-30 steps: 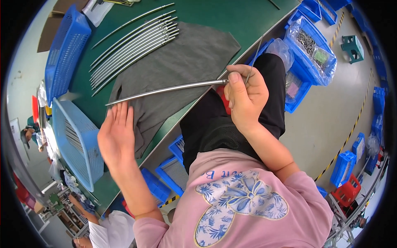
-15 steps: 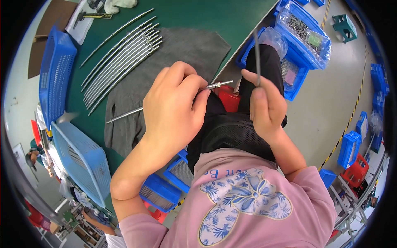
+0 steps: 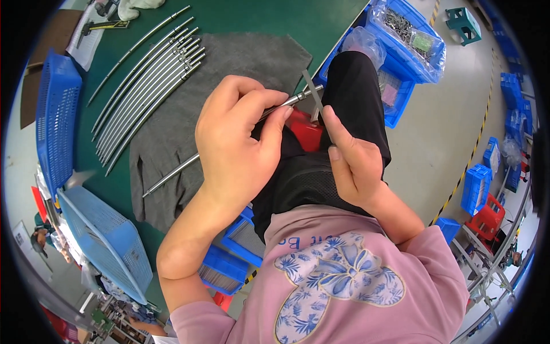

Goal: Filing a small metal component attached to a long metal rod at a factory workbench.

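Observation:
My left hand (image 3: 238, 132) is closed around a slim polished metal rod (image 3: 172, 174), pinching it near its stepped upper end between thumb and fingers. The rod slants from the grey cloth (image 3: 246, 57) up past my lap. In my right hand (image 3: 358, 163) is a thin flat grey file (image 3: 313, 90), held with the index finger stretched along it. The file crosses the rod's stepped tip; whether they touch I cannot tell. Several similar metal rods (image 3: 146, 86) lie side by side on the cloth and the green table, left of my left hand.
Blue perforated baskets (image 3: 57, 120) stand along the table's left side. A caliper (image 3: 109, 24) lies at the far left. Right of my knee, a blue bin (image 3: 427, 69) holds bagged small metal parts. More blue bins (image 3: 220, 266) sit below my left arm. A green stool (image 3: 464, 26) stands on the floor.
My right hand has moved left and slightly down, bringing the file from upright and apart to a slant across the rod's tip. The rod now tilts more steeply in my left hand.

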Tool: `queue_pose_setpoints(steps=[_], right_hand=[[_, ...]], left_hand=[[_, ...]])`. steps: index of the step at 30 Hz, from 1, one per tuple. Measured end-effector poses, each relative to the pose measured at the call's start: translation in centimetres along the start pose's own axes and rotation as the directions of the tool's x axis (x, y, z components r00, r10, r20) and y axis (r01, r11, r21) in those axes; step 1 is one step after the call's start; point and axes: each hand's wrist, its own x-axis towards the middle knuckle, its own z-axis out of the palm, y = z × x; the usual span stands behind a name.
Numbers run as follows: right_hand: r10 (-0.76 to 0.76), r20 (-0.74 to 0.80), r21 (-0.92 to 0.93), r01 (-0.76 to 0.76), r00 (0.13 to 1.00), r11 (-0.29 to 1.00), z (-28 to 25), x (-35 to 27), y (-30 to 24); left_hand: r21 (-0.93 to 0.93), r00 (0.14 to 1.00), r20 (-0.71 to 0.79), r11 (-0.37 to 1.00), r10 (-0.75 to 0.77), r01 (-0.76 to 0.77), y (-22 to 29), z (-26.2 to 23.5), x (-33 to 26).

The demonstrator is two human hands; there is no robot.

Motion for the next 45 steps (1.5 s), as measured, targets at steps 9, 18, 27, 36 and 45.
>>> queue_pose_setpoints(steps=[9,18,27,36,45], right_hand=[[0.037,0.02,-0.015,-0.037,0.999,0.999,0.3,-0.7,-0.5],[-0.001,0.096,-0.278,0.028,0.995,0.96,-0.6,1.6,-1.3],[0.036,0.13,-0.362,0.013,0.991,0.932,-1.2,2.4,-2.0],[0.055,0.181,-0.369,0.016,0.982,0.929,-1.3,3.2,-2.7],[0.017,0.194,-0.395,0.062,0.981,0.917,-1.5,1.7,-2.3]], left_hand=[[-0.064,0.996,-0.093,0.998,-0.012,0.006,-0.2,0.9,-0.2],[-0.098,0.999,-0.053,0.995,-0.014,0.009,-0.1,0.8,0.3],[-0.105,0.997,-0.072,0.994,-0.023,0.016,0.0,0.9,0.2],[-0.098,0.995,-0.094,0.995,-0.021,0.012,0.1,1.0,0.3],[-0.082,0.999,-0.049,0.997,-0.019,0.015,-0.1,0.9,-0.2]])
